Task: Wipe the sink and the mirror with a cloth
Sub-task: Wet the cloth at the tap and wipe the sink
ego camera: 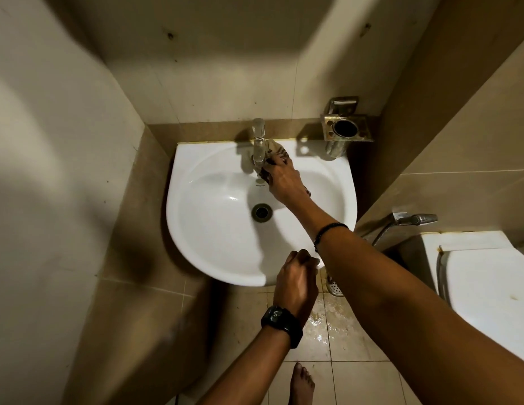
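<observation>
The right hand (284, 182) presses a patterned cloth (279, 154) against the chrome tap (258, 147) at the basin's twelve o'clock, fingers clamped on the fabric. The left hand (296, 280) grips the white sink (214, 229) rim near five o'clock, bracing. Sink wiping looks underway; no mirror is in view, so that part seemingly remains.

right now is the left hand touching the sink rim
Touching: the head view shows the left hand curled over the sink front rim.

nothing readable here tbh. there's a tiny dark brand mark on the sink (214, 159) under the tap (258, 147), too small to read.
</observation>
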